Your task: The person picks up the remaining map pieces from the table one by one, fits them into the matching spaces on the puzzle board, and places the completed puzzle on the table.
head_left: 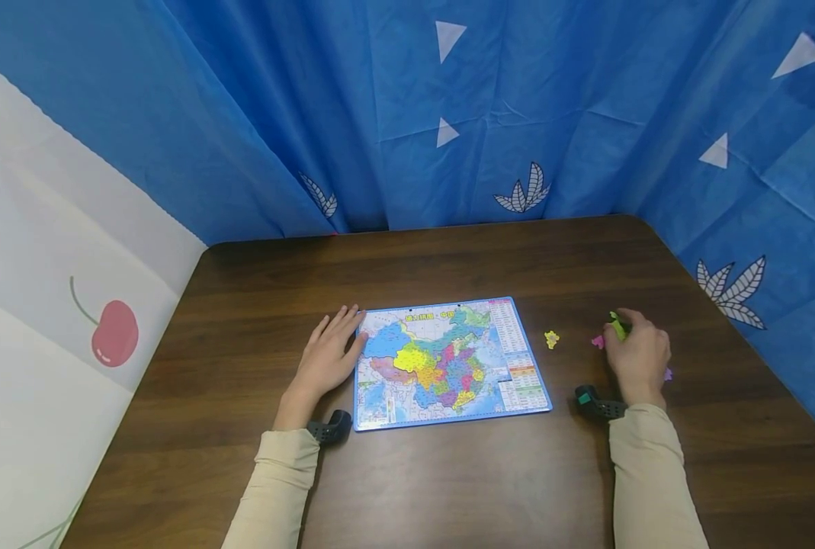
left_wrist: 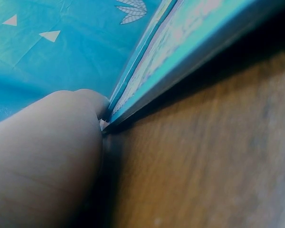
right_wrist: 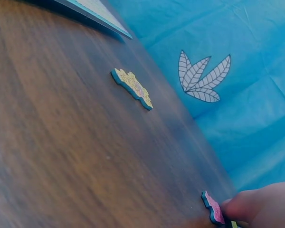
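Observation:
A map puzzle board (head_left: 524, 396) with brightly coloured regions lies flat on the table. My left hand (head_left: 328, 352) rests at its left edge, fingers stretched out and thumb against the rim. Off to the right of the board, my right hand (head_left: 640, 352) holds a green puzzle piece (head_left: 618, 328) between thumb and fingers, which partly hide it. A pink piece (right_wrist: 213, 209) lies right by the right thumb (right_wrist: 261, 206). Between board and right hand sits a yellow piece (head_left: 551, 338). A purple piece (head_left: 668, 374) peeks out beside the right hand.
The dark wooden table (head_left: 256, 305) ends at a blue curtain (head_left: 407, 168) behind and to the right. A pale printed curtain (head_left: 43, 252) hangs on the left. Black wrist cameras (head_left: 592, 404) are strapped to both wrists, close over the table.

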`<state>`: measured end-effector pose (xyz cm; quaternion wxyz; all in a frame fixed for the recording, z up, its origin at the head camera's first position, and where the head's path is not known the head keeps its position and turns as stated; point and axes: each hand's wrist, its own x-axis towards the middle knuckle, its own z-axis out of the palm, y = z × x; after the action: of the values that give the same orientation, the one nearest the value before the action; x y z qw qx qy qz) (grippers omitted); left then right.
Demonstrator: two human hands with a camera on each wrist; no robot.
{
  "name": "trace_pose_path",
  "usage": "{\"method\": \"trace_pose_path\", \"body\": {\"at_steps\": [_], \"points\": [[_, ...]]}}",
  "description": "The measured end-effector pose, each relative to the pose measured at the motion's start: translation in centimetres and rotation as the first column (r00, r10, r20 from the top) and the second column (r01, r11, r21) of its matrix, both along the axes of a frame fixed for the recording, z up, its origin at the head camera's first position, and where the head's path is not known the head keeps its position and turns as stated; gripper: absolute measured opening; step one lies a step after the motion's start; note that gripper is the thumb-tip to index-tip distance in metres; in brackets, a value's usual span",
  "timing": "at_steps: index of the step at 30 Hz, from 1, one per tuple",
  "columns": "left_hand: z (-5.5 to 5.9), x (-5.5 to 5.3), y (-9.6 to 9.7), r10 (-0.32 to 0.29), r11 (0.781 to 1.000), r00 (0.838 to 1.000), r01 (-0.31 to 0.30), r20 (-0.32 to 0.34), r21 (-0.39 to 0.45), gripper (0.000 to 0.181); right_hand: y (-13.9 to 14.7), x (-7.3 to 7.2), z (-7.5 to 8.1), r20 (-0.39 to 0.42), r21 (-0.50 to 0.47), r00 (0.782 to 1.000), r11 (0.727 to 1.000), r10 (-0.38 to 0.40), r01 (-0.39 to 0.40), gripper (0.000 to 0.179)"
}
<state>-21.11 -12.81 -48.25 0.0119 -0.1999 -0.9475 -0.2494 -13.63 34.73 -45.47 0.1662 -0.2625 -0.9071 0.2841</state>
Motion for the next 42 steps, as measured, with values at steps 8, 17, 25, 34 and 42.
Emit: {"method": "trace_pose_path", "body": {"at_steps": [8, 17, 25, 34, 42], "points": [[0.0, 0.1, 0.0, 0.002, 1.0, 1.0, -0.002, 0.004, 0.006, 0.058, -0.1, 0.0, -0.1, -0.017, 0.015, 1.0, 1.0, 0.015, -0.015, 0.046], [0.1, 0.2, 0.1, 0.001, 1.0, 1.0, -0.001, 0.01, 0.01, 0.057, -0.6, -0.3, 0.1, -0.067, 0.03, 0.993, 0.995, 0.1, -0.099, 0.044], [0.1, 0.3, 0.1, 0.001, 1.0, 1.0, -0.001, 0.014, 0.012, 0.057, -1.1, -0.5, -0.1, -0.098, 0.037, 0.984, 0.988, 0.152, -0.149, 0.044], [0.0, 0.3, 0.1, 0.0, 1.0, 1.0, 0.0, 0.015, 0.012, 0.057, -1.7, -0.8, -0.3, -0.143, 0.046, 0.966, 0.977, 0.215, -0.21, 0.042], [0.1, 0.2, 0.2, -0.004, 1.0, 1.0, 0.004, 0.008, 0.01, 0.057, -2.6, -1.3, -0.7, -0.131, 0.065, 0.952, 0.96, 0.278, -0.271, 0.04]]}}
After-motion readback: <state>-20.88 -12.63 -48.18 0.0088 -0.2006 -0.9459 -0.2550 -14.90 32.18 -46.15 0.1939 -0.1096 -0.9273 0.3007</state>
